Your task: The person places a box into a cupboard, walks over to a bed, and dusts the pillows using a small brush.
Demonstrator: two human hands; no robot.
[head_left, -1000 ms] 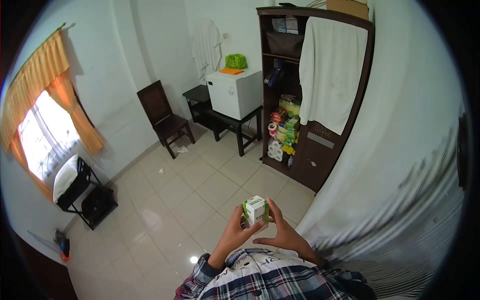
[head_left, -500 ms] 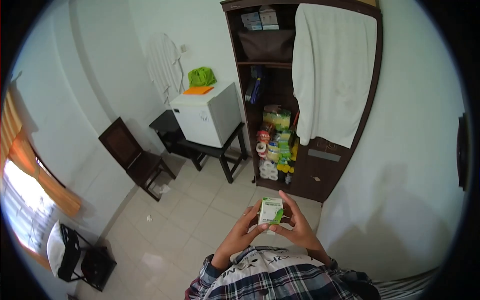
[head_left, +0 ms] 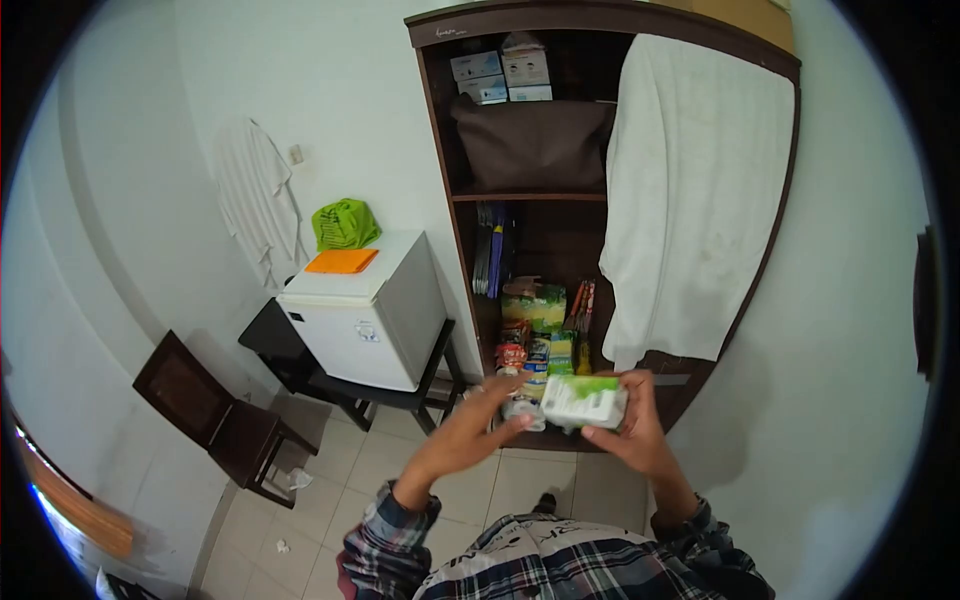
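A small white and green box (head_left: 584,402) is gripped at its right end by my right hand (head_left: 640,424), thumb below and fingers on the far side. Its print is blurred. My left hand (head_left: 472,428) is off the box, just to its left, with thumb and fingers apart and nothing between them. Beyond both hands stands a dark wooden wardrobe (head_left: 530,198). Its lower shelf holds colourful packets (head_left: 540,310) and white rolls, partly hidden by my left hand and the box.
A white towel (head_left: 690,200) hangs over the wardrobe's right door. Left of it, a small white fridge (head_left: 350,335) sits on a black table, with a green bag (head_left: 345,224) and an orange folder (head_left: 342,261) on top. A dark wooden chair (head_left: 240,435) stands by the left wall.
Both hands held the box earlier; the left has let go and moved left. The box has turned sideways in my right hand. The wardrobe appears nearer, and my view has shifted.
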